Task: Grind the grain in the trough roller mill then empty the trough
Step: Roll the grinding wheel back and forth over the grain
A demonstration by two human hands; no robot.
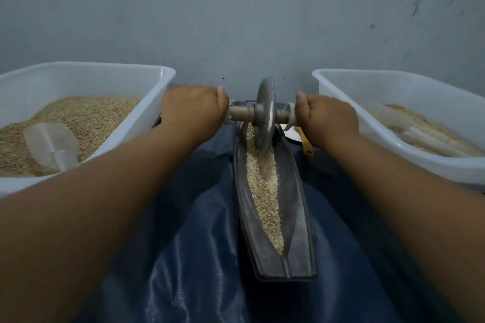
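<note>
A long dark metal trough [299, 228] lies lengthwise on a blue sheet, holding a strip of pale crushed grain [265, 191]. A metal disc wheel [265, 115] stands upright in the far end of the trough on a wooden axle [242, 113]. My left hand [194, 110] grips the axle's left end. My right hand [328, 118] grips the right end. Both arms stretch forward over the sheet.
A white tub [168, 78] at the left holds whole grain and a clear plastic scoop [52, 144]. A second white tub [338, 86] at the right holds some ground grain. A yellow-handled tool [307, 147] lies beside the trough. A grey wall stands right behind.
</note>
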